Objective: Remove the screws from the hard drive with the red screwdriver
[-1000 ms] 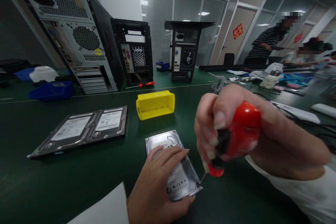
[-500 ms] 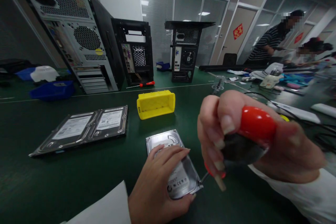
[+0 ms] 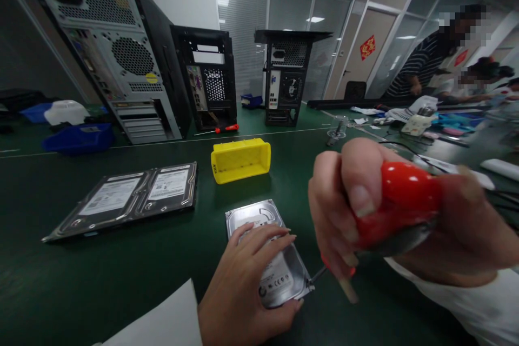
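Note:
A silver hard drive (image 3: 284, 270) lies label up on the green table, below the yellow bin. Over its left side rests my left hand (image 3: 247, 281), its fingers across the top and its thumb at the near edge, gripping it. My right hand (image 3: 348, 211) is wrapped round the red and black handle of a screwdriver (image 3: 405, 194). The screwdriver's thin shaft slants down to the drive's near right corner, where the tip meets it. The exact contact at the tip is too small to make out.
Two dark hard drives (image 3: 154, 192) lie at the left. A yellow bin (image 3: 241, 161) stands beyond the silver drive. Behind are computer cases (image 3: 154, 65), a red-handled screwdriver (image 3: 227, 129) and a blue bin (image 3: 79, 139). A person in stripes (image 3: 417, 67) stands at the back right.
My right hand has shifted slightly right, and the screwdriver handle has turned to show more red. My left hand and the silver drive remain in place. The striped person leans farther right.

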Demonstrator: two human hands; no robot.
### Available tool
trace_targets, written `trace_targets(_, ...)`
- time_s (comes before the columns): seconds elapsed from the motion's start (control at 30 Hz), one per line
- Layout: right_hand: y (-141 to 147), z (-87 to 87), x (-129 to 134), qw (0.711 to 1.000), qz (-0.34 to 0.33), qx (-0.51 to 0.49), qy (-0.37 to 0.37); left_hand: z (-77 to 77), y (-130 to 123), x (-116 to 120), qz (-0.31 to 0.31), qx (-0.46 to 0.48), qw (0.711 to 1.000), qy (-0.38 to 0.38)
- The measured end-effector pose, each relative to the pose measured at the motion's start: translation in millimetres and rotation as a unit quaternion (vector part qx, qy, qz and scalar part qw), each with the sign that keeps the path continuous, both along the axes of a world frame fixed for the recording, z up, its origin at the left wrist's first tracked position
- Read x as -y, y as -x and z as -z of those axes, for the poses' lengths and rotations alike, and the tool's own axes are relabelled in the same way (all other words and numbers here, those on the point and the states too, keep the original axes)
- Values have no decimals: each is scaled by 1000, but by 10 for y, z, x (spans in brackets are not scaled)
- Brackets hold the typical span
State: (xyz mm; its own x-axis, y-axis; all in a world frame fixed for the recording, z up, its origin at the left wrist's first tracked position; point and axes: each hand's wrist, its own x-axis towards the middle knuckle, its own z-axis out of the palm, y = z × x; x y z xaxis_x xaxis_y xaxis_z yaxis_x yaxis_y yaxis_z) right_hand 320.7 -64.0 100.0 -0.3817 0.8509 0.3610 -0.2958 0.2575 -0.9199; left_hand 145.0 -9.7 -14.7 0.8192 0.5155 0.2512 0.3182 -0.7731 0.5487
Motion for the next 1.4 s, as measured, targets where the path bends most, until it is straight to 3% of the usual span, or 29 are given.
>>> trace_targets(0.23, 81, 25, -47, 998, -20, -57, 3, 13, 6, 11, -3, 5, 1000, -4)
trace_targets(0.43, 24, 59, -8, 1000, 17, -3, 10, 5, 1, 11, -2, 6, 1000, -3)
trace_targets(0.7, 87, -83, -38, 998, -24, -38, 32, 18, 17, 8, 0, -4, 1000, -16)
trace_targets(0.9, 32, 71, -69, 998, -35, -33, -41, 10, 10, 2, -5, -21, 1000, -8)
trace_targets(1.03, 3, 74, -40, 999, 8, 3, -33, 25, 10, -2, -5, -2, 1000, -6)
trace_targets(1.2, 51, 33, -41, 999, -5, -45, -26, 29, 14, 6, -1, 6, 1000, -11)
trace_targets(1.4, 72, 101, -63, 996, -26, -88, -16, 31, 22, 20, -6, -6, 1000, -6)
